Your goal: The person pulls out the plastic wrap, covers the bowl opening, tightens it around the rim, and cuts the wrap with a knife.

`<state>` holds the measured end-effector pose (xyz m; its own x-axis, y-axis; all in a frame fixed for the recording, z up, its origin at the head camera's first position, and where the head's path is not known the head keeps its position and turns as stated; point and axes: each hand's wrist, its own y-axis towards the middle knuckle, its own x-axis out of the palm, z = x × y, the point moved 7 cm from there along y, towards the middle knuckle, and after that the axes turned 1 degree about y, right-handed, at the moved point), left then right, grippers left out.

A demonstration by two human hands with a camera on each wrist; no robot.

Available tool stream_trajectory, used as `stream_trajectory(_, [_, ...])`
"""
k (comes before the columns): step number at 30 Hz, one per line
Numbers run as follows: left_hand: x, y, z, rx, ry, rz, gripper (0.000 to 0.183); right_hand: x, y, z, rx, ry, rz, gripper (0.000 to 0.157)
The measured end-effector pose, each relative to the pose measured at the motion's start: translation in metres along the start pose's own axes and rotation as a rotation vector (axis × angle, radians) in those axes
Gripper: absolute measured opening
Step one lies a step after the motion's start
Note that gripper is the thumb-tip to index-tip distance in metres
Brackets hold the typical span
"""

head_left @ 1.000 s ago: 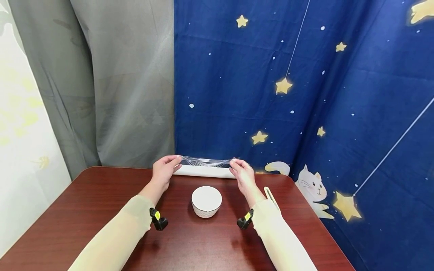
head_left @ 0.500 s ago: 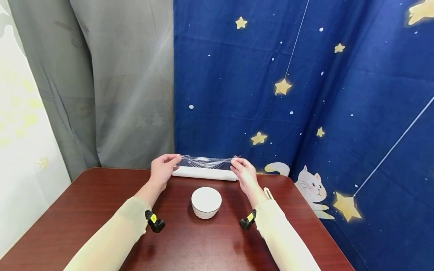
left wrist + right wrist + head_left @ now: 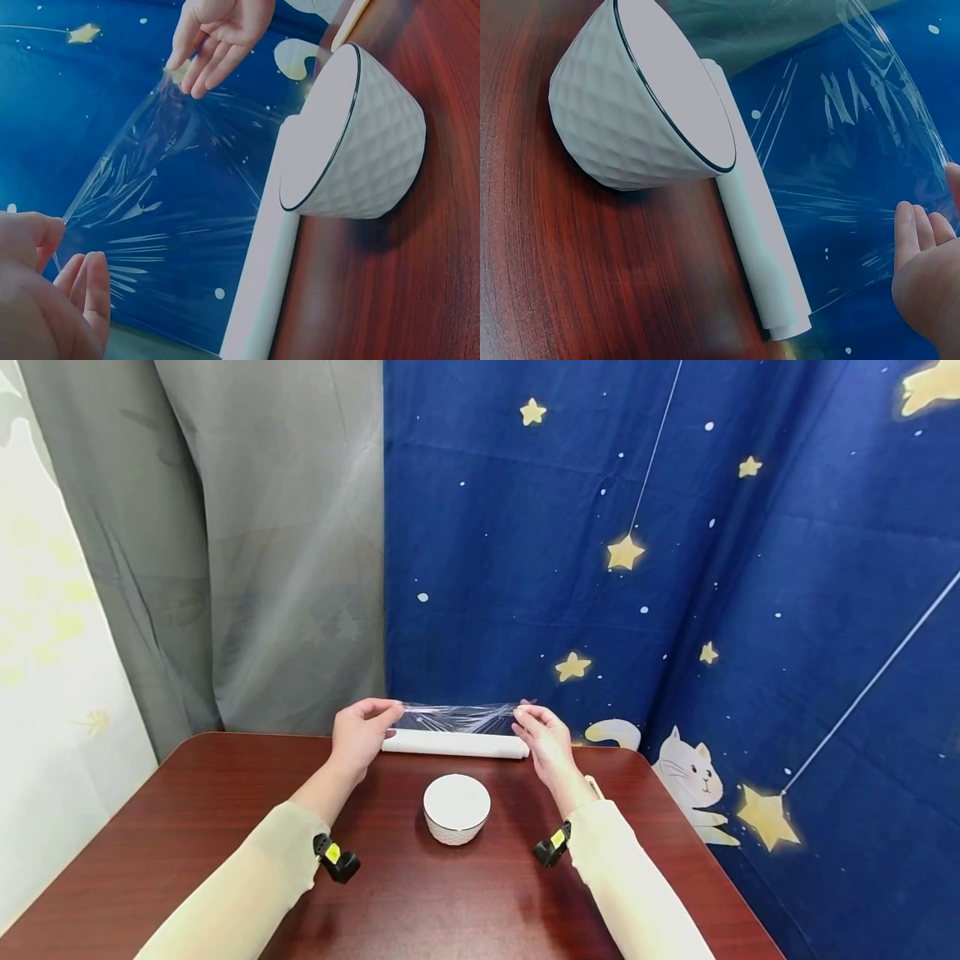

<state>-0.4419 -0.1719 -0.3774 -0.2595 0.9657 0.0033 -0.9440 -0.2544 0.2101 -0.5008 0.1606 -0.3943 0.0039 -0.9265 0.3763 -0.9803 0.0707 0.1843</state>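
Slightly more clear film point(image 3: 460, 718) shows in the head view than a second ago, stretched up from the white roll point(image 3: 453, 743). The left hand point(image 3: 358, 735) and right hand point(image 3: 543, 742) are a touch farther apart, and the slim pale object point(image 3: 593, 787) is now mostly hidden by the right forearm. Each grip is narrow, thumb and finger pinching a corner of the film. The roll lies along the far edge of the bench point(image 3: 420, 906), below the film. Nearer the person stands a white bowl point(image 3: 457, 810), upright between the forearms and apart from both. Reddish-brown wood runs from each pale sleeve point(image 3: 232, 881) out to the side edges. Beyond hang a grey curtain point(image 3: 292, 568) and a blue curtain point(image 3: 487, 568) printed with stars and a white cat.

Seen from the left wrist, the film slants from the left hand, low in the corner, up to the right hand at the top, its lower side joining the roll. The bowl's dark-lined rim overlaps part of the roll, so the gap there cannot be told.

Over at the right wrist, the right hand enters at the right border, thumb and fingertips partly cropped. One roll end is in sight, a narrower core poking out beside the film's edge. The bowl's diamond-textured wall rises from glossy wood grain.
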Motion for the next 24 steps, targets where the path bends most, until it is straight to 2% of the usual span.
stream_trajectory(6, [0.003, -0.008, 0.010, 0.013, 0.012, -0.012, 0.030, 0.000, -0.003, -0.006, 0.000, -0.014, -0.010, 0.009])
stream_trajectory(8, [0.004, -0.011, 0.012, 0.022, 0.022, -0.020, 0.029, -0.001, -0.005, -0.008, -0.006, -0.048, -0.003, 0.012])
stream_trajectory(13, [0.005, -0.018, 0.017, 0.047, 0.064, -0.037, 0.029, -0.005, -0.014, -0.014, -0.036, -0.222, 0.027, 0.026])
stream_trajectory(17, [0.002, -0.022, 0.017, 0.072, 0.127, -0.031, 0.028, -0.006, -0.024, -0.020, -0.065, -0.351, 0.051, 0.022])
stream_trajectory(21, [-0.001, -0.025, 0.016, 0.107, 0.226, -0.017, 0.025, -0.007, -0.032, -0.029, -0.139, -0.469, 0.071, 0.019])
stream_trajectory(24, [-0.003, -0.026, 0.017, 0.158, 0.276, -0.001, 0.022, -0.009, -0.036, -0.037, -0.207, -0.559, 0.076, 0.019])
